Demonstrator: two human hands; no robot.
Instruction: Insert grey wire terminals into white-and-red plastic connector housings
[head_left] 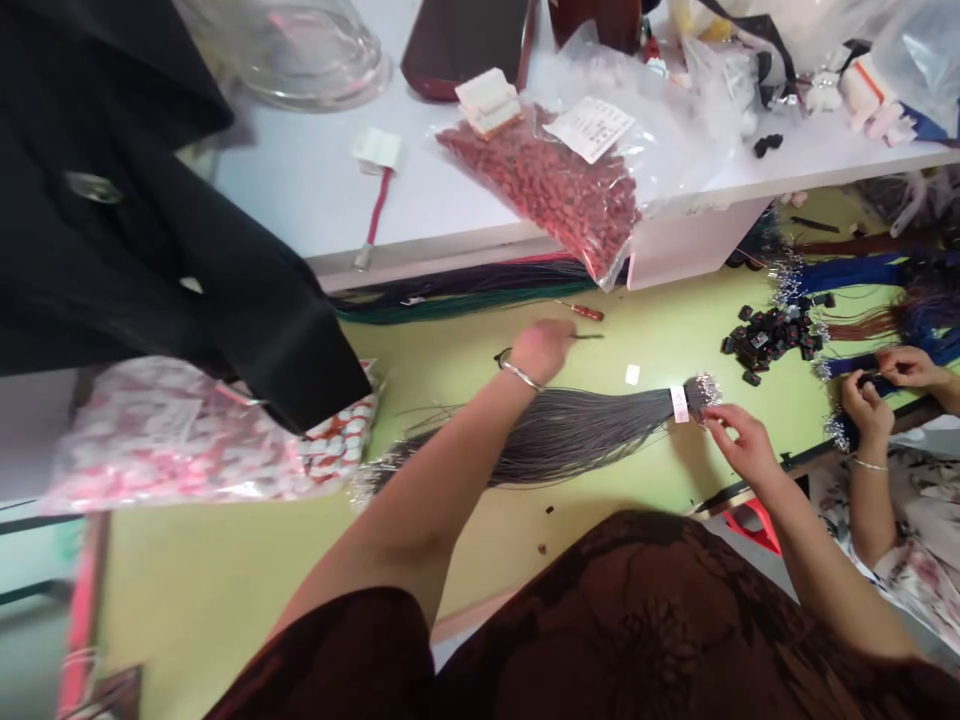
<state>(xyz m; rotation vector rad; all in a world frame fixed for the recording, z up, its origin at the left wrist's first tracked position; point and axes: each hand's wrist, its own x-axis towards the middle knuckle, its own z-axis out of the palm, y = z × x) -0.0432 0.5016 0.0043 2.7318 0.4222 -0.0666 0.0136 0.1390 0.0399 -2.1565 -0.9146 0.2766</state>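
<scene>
A bundle of long grey wires (585, 430) lies across the yellow-green table, with a paper label (679, 404) round it near its right end. Silvery metal terminals (706, 388) tip the wires there. At those terminals my right hand (742, 445) has thumb and fingers pinched together on the wire ends. My left hand (541, 350) is closed above the bundle, with a thin dark strip (589, 337) sticking out to its right; I cannot make out its kind. A dark loop (502, 356) shows by the left wrist. My left forearm covers part of the bundle.
Beyond my left hand lies a small screwdriver (585, 311). A bag of red parts (547, 180) hangs over the shelf (285, 220) edge. Black connectors (772, 340) are heaped at right, near a co-worker's hands (870, 400). Dark cloth (247, 250) hangs at left.
</scene>
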